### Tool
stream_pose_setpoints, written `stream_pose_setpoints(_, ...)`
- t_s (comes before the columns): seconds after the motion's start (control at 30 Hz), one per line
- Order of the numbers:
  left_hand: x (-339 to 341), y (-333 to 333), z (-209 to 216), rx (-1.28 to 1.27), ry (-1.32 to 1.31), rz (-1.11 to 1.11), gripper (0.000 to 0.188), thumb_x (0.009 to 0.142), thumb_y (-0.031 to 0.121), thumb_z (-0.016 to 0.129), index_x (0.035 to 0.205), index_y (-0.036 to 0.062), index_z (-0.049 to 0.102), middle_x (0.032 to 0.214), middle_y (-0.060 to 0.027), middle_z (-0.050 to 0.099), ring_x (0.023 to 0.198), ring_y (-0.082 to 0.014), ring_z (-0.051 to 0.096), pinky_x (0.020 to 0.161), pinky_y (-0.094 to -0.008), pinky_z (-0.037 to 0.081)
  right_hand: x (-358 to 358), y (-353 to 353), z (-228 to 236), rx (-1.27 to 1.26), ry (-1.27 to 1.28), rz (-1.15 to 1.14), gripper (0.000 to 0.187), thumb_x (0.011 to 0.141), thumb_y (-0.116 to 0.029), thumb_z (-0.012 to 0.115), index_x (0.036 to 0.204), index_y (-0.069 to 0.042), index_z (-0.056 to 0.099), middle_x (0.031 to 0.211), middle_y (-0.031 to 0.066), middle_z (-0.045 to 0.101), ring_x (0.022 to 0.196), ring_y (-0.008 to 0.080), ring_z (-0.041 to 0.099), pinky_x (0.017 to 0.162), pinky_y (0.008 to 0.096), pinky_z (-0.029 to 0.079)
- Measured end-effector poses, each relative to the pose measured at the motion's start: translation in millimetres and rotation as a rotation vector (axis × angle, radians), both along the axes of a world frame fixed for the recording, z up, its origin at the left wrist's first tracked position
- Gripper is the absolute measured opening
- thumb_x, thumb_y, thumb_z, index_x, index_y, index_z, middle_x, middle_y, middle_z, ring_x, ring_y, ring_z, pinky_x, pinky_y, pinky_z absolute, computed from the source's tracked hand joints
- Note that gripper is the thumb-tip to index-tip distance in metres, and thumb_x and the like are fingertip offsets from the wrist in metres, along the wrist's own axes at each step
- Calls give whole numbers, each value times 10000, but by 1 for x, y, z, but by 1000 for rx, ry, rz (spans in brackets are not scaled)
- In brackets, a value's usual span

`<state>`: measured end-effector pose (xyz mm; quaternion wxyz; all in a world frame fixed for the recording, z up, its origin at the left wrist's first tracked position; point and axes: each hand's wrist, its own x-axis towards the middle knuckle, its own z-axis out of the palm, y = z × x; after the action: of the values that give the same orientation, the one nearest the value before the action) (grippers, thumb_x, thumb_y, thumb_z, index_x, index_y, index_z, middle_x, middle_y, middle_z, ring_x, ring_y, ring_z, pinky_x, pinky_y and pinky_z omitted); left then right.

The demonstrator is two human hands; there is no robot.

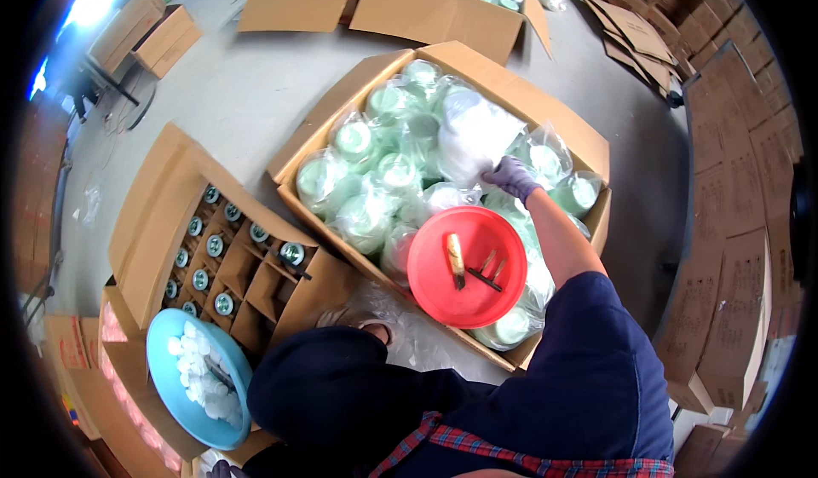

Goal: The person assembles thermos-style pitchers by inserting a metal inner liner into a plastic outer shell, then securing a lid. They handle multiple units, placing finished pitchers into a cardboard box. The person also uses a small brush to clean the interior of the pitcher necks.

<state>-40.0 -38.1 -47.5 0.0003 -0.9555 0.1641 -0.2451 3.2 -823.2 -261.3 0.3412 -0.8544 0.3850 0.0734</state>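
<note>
My right hand (511,177), in a thin purple glove, is closed on the edge of a clear plastic bag (470,141) with something whitish and round inside. This bag rests on top of many bagged pale green jars or cups (396,171) in a large open carton (332,118). A red plastic basin (426,282) sits on the near bags; in it lie a yellowish-handled tool (456,256) and a few small dark pieces. Only a bit of my gloved left hand (223,469) shows at the lower edge, below a blue basin (162,350); its fingers are mostly hidden.
White round pieces (198,367) fill part of the blue basin. Beside it, a divided carton (256,312) holds several capped bottles (215,246). More open cartons (434,14) stand at the back, flattened cardboard (635,35) at the far right, stacked boxes (724,222) along the right.
</note>
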Motion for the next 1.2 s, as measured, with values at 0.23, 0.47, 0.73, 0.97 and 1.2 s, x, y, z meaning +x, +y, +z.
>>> stream_pose_setpoints(0.23,54,-36,-36,-74,52,-196,172,938,117,694,1064,0,713,1002,-142,714,928,-358,653,952,-503,493,-41,-52,-145,465,311,111,405,779,-397,783,1005,-62,762,943,102,745,812,228,698,777,419,565)
stream_pose_setpoints(0.47,24,-6,-26,-37,116,-80,190,943,153,693,1070,15,726,1023,-119,725,956,-325,662,989,-481,467,16,-35,-148,-156,500,786,447,824,-422,735,1147,-112,741,1072,81,725,907,256,664,804,431,540)
stream_pose_setpoints(0.73,-13,13,-13,21,90,27,208,953,174,686,1094,29,732,1051,-119,731,988,-307,673,1009,-470,461,48,-28,87,-694,145,-15,369,838,-185,591,1186,-132,704,1272,197,662,1056,366,690,917,476,543)
stream_pose_setpoints(0.97,-15,9,12,56,69,32,238,934,174,711,1115,20,717,1069,-129,731,1022,-319,663,1049,-490,445,45,-69,44,-91,-710,-670,274,972,-136,534,1202,-28,636,1245,170,666,1102,280,663,872,397,521)
stream_pose_setpoints(1.2,-2,-139,28,-788,222,-243,622,926,140,724,1438,-79,448,1294,-249,614,1099,-317,643,933,-386,528,11,193,174,445,-1206,664,270,977,-157,618,1212,-29,585,1088,83,633,969,213,621,873,324,511)
